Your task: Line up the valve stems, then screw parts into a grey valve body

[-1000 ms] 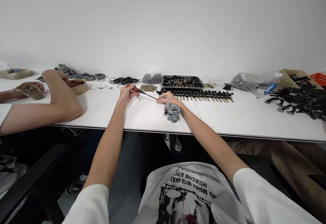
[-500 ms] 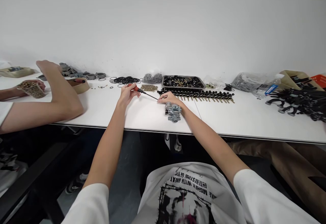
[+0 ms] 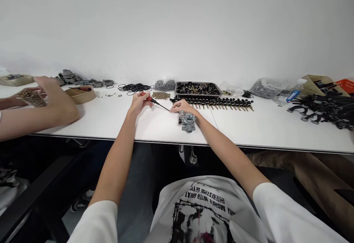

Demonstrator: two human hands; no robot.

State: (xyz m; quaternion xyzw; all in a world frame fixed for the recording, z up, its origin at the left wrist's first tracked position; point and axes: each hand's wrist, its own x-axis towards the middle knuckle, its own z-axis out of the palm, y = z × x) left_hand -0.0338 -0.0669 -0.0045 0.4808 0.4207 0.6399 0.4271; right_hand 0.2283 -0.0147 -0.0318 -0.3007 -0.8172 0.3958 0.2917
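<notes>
We see a white table (image 3: 262,128) running across the view, both ends cut off. A co-worker's forearm (image 3: 35,119) enters from the left, the body out of frame. A dark tray (image 3: 198,88) at the back holds small black and brass parts too fine to make out. Our left hand (image 3: 139,102) is closed around a red-handled screwdriver (image 3: 155,101). Our right hand (image 3: 184,106) rests beside its tip, just behind a grey metal casting (image 3: 187,121); its grip we cannot tell.

Wall: plain white painted wall (image 3: 177,25) fills my upper frame | Furniture: long white laminate worktable (image 3: 276,128) across the middle | Floor: dark grey floor (image 3: 138,198) below | Light: even, soft.
</notes>
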